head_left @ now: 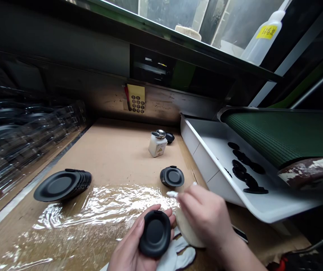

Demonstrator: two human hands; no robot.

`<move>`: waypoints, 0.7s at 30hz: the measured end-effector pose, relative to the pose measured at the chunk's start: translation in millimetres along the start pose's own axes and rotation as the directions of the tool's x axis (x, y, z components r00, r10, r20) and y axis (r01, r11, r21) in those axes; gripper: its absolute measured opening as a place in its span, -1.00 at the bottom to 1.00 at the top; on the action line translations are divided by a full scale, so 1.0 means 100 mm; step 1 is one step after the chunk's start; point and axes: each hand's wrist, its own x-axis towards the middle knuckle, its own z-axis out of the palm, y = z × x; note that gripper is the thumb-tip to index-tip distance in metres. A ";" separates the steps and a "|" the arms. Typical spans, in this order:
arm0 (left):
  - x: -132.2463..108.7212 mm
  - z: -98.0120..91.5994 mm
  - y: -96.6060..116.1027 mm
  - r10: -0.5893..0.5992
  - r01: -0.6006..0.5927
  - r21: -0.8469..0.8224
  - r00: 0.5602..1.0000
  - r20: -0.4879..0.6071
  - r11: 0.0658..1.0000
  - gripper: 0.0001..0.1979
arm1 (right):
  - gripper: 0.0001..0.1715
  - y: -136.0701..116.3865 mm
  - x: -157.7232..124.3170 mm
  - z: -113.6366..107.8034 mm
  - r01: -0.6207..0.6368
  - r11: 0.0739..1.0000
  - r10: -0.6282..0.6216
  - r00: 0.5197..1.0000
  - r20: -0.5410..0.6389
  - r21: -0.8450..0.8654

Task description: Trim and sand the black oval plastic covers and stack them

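Note:
My left hand (pixel 130 244) holds a black, rounded dish-shaped part (pixel 155 231) with a small tab on its rim, face up. My right hand (pixel 206 214) is closed in a pinch just to the right of it, apart from the part. White tips of a cloth (pixel 172 194) stick out of its fingers; the rest is hidden. Beyond it lies a short stack of similar black parts (pixel 173 177). Farther left, a longer leaning stack of black parts (pixel 61 184) rests on the table. Beneath my right hand are a cream round pad (pixel 188 227) and a white glove (pixel 178 258).
A white bottle with a metal top (pixel 158 143) stands mid-table, another black part (pixel 169 138) behind it. At right, a white tray (pixel 206 163) holds several black parts below a green conveyor belt (pixel 285 131). Clear plastic trays (pixel 37 139) are stacked left. A squeeze bottle (pixel 264 39) stands on the shelf.

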 end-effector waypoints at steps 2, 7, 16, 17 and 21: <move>0.00 0.00 0.00 0.017 -0.017 0.018 1.000 -0.001 1.000 -0.78 | -0.77 0.17 0.10 -0.08 -0.087 0.996 0.086 0.994 -0.065 -0.003; -0.01 0.01 0.00 0.012 -0.013 0.016 0.999 0.046 1.000 -0.79 | -0.65 0.54 0.44 0.15 -0.303 0.893 0.315 0.949 -0.017 -0.332; 0.09 -0.10 0.02 0.047 -0.048 0.009 0.993 0.110 0.999 -0.82 | -0.86 0.84 0.41 0.73 -0.235 0.941 0.290 0.930 0.227 -0.242; 0.10 -0.10 0.02 0.038 -0.039 0.010 0.994 0.106 0.999 -0.80 | -0.86 0.79 0.36 0.66 -0.241 0.945 0.287 0.935 0.210 -0.219; 0.07 -0.07 0.06 0.007 -0.008 0.019 0.997 0.081 1.000 -0.75 | -0.73 0.50 -0.01 0.26 -0.221 0.968 0.239 0.956 0.172 -0.117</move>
